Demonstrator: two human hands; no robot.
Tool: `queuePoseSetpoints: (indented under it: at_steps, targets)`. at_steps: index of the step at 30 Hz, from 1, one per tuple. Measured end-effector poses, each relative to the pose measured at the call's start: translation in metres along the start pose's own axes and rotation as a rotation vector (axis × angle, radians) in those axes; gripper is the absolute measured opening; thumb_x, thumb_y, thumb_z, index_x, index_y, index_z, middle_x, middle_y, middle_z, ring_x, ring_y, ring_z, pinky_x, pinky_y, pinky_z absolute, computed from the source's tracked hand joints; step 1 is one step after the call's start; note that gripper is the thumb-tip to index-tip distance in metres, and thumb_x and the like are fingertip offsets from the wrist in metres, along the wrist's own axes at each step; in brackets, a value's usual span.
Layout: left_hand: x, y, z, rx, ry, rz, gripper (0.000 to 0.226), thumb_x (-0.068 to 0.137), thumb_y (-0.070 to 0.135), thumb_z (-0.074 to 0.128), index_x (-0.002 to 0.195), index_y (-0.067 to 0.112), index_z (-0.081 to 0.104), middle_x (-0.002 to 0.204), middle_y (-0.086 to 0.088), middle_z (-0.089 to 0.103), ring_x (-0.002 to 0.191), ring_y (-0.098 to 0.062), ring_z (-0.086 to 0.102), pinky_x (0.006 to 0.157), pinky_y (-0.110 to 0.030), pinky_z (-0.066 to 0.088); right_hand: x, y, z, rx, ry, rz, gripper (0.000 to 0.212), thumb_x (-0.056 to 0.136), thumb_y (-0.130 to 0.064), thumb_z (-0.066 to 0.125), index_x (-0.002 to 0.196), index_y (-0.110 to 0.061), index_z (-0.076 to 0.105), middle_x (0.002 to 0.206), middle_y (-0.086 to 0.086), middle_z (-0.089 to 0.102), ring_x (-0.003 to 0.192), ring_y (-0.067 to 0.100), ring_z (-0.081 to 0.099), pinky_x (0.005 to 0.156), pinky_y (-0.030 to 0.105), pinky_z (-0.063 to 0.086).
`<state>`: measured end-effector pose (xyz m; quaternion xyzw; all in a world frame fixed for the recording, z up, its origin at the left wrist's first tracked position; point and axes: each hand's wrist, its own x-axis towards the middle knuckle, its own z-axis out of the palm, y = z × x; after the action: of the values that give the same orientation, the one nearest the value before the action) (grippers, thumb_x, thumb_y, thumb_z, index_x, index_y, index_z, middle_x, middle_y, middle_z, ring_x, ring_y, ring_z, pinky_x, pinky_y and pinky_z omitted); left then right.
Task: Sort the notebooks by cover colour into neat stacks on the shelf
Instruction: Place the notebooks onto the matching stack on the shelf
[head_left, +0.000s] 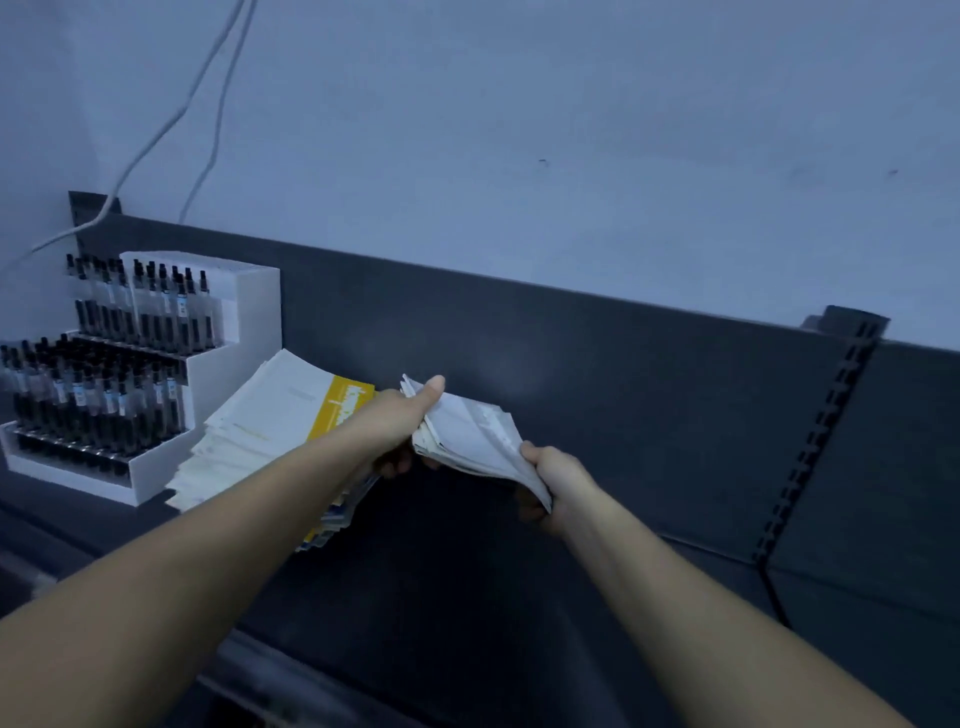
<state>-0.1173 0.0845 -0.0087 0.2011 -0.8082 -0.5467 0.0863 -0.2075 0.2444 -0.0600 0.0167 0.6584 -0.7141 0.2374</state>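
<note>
**Only just started: one pile down, one bunch in my hands**

So far I see one messy pile of notebooks (270, 431) with white and yellow covers, fanned out on the shelf (597, 415) near its left end, just beside the pen rack (135, 374). It is not neat yet. My left hand (395, 421) and right hand (556, 483) are both closed tight on a white bunch of notebooks (467, 436), held above the middle of the shelf. I think most sorting is left.

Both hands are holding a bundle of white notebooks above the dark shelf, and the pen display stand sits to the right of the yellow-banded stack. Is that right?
Not quite. The head view shows the pen display stand to the left of the yellow-banded stack, not the right. The rest holds: left hand and right hand grip the bundle of white notebooks above the dark shelf.
</note>
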Motion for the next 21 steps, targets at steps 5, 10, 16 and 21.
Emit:
queuePoseSetpoints:
  at_steps: [5, 10, 16, 21]
  targets:
    - [-0.002, 0.013, 0.039, -0.001, -0.141, 0.039, 0.035, 0.099, 0.030, 0.048, 0.070, 0.010, 0.049, 0.048, -0.005, 0.046, 0.042, -0.018, 0.040, 0.042, -0.020, 0.028, -0.033, -0.006, -0.048, -0.042, 0.175, -0.043, 0.025, 0.099, -0.019, 0.047, 0.077, -0.009, 0.052, 0.036, 0.000, 0.049, 0.022, 0.012, 0.040, 0.030, 0.012, 0.028]
    - [-0.011, 0.023, 0.080, -0.013, -0.281, 0.001, 0.017, 0.096, 0.006, 0.045, 0.080, 0.003, 0.051, 0.063, -0.009, 0.049, 0.048, -0.020, 0.046, 0.046, -0.023, 0.033, -0.076, -0.001, -0.098, -0.046, 0.281, -0.014, 0.017, 0.096, -0.021, 0.049, 0.088, -0.010, 0.058, 0.056, 0.003, 0.054, 0.029, 0.012, 0.042, 0.033, 0.015, 0.027]
    - [-0.042, 0.036, 0.142, -0.146, -0.430, -0.054, 0.022, 0.099, 0.002, 0.042, 0.081, -0.001, 0.056, 0.072, -0.010, 0.059, 0.035, -0.013, 0.059, 0.033, -0.016, 0.043, -0.142, 0.001, -0.145, 0.059, 0.338, -0.060, 0.019, 0.098, -0.028, 0.047, 0.089, -0.015, 0.057, 0.047, 0.000, 0.056, 0.034, 0.012, 0.047, 0.035, 0.015, 0.027]
    - [-0.072, 0.061, 0.195, -0.099, -0.514, -0.050, 0.019, 0.100, 0.009, 0.045, 0.085, 0.002, 0.053, 0.069, -0.008, 0.054, 0.042, -0.017, 0.055, 0.028, -0.014, 0.037, -0.185, 0.004, -0.194, 0.099, 0.443, -0.077, 0.022, 0.099, -0.030, 0.046, 0.091, -0.015, 0.060, 0.060, 0.000, 0.059, 0.042, 0.012, 0.049, 0.035, 0.016, 0.031]
